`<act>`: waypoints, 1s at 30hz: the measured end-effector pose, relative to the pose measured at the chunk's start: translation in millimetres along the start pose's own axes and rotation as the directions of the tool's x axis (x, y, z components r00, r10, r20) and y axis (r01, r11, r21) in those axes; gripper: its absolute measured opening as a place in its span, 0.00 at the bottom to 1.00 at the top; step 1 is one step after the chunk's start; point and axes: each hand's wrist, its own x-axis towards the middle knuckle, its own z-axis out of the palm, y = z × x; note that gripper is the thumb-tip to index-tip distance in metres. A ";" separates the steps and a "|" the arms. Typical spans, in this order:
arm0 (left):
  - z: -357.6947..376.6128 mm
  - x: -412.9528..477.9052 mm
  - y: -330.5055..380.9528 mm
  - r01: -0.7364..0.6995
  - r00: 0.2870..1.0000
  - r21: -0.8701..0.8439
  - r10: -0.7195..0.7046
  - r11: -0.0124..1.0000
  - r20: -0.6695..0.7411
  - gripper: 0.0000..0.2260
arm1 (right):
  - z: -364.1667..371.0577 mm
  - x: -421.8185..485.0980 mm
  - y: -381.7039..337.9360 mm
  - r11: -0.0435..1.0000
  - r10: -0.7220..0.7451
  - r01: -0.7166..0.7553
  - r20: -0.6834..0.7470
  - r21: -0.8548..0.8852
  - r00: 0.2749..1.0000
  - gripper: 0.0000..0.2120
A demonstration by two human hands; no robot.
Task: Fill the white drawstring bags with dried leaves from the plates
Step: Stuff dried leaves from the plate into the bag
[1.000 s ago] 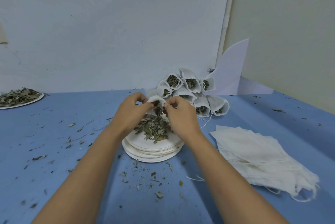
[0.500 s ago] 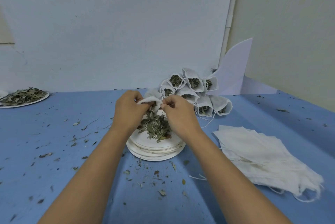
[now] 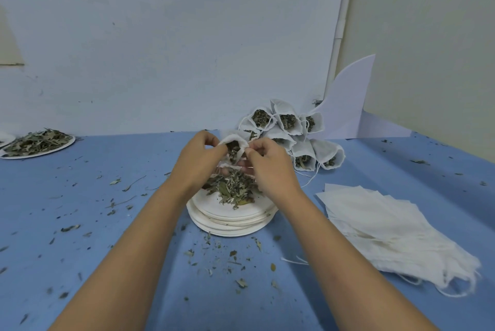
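Note:
A small white drawstring bag (image 3: 232,140) with dried leaves showing in its mouth hangs between both hands, just above a stack of white plates (image 3: 233,219). My left hand (image 3: 198,160) pinches the bag's left rim. My right hand (image 3: 269,166) pinches its right rim. A loose heap of dried leaves (image 3: 231,190) lies on the top plate under the bag. Several filled bags (image 3: 290,132) are piled against the wall behind. A flat pile of empty white bags (image 3: 388,229) lies to the right.
A second plate of dried leaves (image 3: 40,143) stands at the far left by the wall. Leaf crumbs are scattered over the blue table (image 3: 80,223). A curved white sheet (image 3: 348,105) leans in the back right corner.
Both hands have stayed on the bag above the plate, lifting it slightly. My view has shifted a little, so everything sits a bit further right and lower.

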 end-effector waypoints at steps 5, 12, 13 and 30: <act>-5.1 -3.3 -0.3 -0.142 0.987 0.243 0.117 0.960 0.114 0.18 | -1.5 1.7 -2.0 0.994 0.043 -0.047 0.052 0.097 0.998 0.09; -5.0 -3.9 -6.2 -0.229 0.972 0.247 0.234 0.942 0.007 0.14 | -9.0 0.5 -0.9 0.999 0.051 -0.052 0.090 0.015 0.995 0.07; -4.7 -3.7 -7.0 -0.228 0.971 0.245 0.239 0.942 -0.015 0.13 | -9.3 -0.1 -1.0 0.999 0.051 -0.052 0.095 0.007 0.994 0.07; -3.7 0.8 -1.6 -0.120 0.943 0.155 0.161 0.981 -0.292 0.10 | -1.7 -9.1 -8.4 0.949 -0.246 0.257 0.081 -0.184 0.966 0.04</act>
